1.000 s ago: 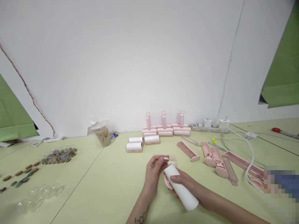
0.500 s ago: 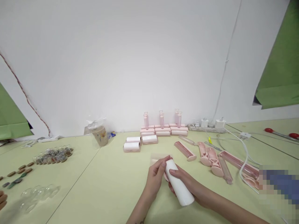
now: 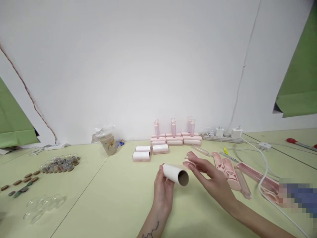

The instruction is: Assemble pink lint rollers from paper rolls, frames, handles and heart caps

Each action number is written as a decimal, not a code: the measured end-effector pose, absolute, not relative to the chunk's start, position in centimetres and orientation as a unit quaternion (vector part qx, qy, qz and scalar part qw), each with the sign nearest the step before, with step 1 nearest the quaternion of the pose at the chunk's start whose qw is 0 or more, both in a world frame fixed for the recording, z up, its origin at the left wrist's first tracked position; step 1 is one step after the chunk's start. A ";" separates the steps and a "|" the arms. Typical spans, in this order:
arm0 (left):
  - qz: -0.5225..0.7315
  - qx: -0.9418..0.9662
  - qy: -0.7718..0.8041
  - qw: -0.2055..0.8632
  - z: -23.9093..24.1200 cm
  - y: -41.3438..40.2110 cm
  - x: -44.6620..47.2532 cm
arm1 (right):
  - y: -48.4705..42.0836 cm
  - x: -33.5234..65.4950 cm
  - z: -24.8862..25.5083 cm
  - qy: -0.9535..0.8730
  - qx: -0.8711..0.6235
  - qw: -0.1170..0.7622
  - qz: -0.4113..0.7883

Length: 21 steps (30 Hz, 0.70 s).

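Note:
My left hand (image 3: pixel 163 193) is closed round a white lint roller refill (image 3: pixel 171 172). The open end of its hollow cardboard core faces me, tilted toward the right. To the right of it, my right hand (image 3: pixel 214 178) pinches a round pink end piece (image 3: pixel 188 163) between thumb and fingers, apart from the roll. Just behind that hand lies a pink trough-shaped case (image 3: pixel 192 154), partly hidden. Further right are pink case parts (image 3: pixel 230 172) with heart cut-outs and a clear tube (image 3: pixel 242 183).
White rolls in clear covers (image 3: pixel 141 156) lie ahead. Stacked pink rollers with upright handles (image 3: pixel 173 141) stand by the wall. A bagged cup (image 3: pixel 108 145), small glass bottles (image 3: pixel 59 163) and clear glass domes (image 3: pixel 44 206) sit left. A white cable (image 3: pixel 264 172) and power strip (image 3: pixel 206 136) are right.
My hands have moved apart. The roll has turned from upright-slanting to nearly level in my left hand. My right hand has let go of the roll and moved right with the pink end piece.

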State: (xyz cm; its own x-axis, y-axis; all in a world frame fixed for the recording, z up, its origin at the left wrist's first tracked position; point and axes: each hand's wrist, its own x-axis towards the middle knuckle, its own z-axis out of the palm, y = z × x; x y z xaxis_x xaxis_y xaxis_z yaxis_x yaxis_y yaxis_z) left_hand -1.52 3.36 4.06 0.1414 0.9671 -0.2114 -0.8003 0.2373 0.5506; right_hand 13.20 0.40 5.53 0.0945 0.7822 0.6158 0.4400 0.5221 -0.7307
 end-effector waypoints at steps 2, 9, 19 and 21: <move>0.587 0.129 0.268 0.753 4.2 3.1 -1.3 | -0.1 13.2 5.5 -0.746 -0.400 0.532 0.007; 0.577 0.116 0.260 0.766 4.4 2.9 -1.3 | -0.5 12.9 5.5 -0.825 -0.274 0.465 -0.166; 0.542 0.129 0.246 0.793 4.5 2.2 -1.3 | -0.7 12.6 5.2 -0.849 -0.253 0.405 -0.225; 0.517 0.129 0.240 0.811 4.8 2.1 -1.5 | -0.4 12.8 5.2 -0.862 -0.239 0.374 -0.246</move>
State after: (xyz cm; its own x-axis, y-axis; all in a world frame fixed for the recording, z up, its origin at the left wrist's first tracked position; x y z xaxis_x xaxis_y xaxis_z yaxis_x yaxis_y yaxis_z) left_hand -1.52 2.09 4.80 0.3499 0.9012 -0.2556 -0.7777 0.4316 0.4571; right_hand 12.84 -0.44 5.16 -0.6057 0.2282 0.7622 0.5963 0.7644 0.2450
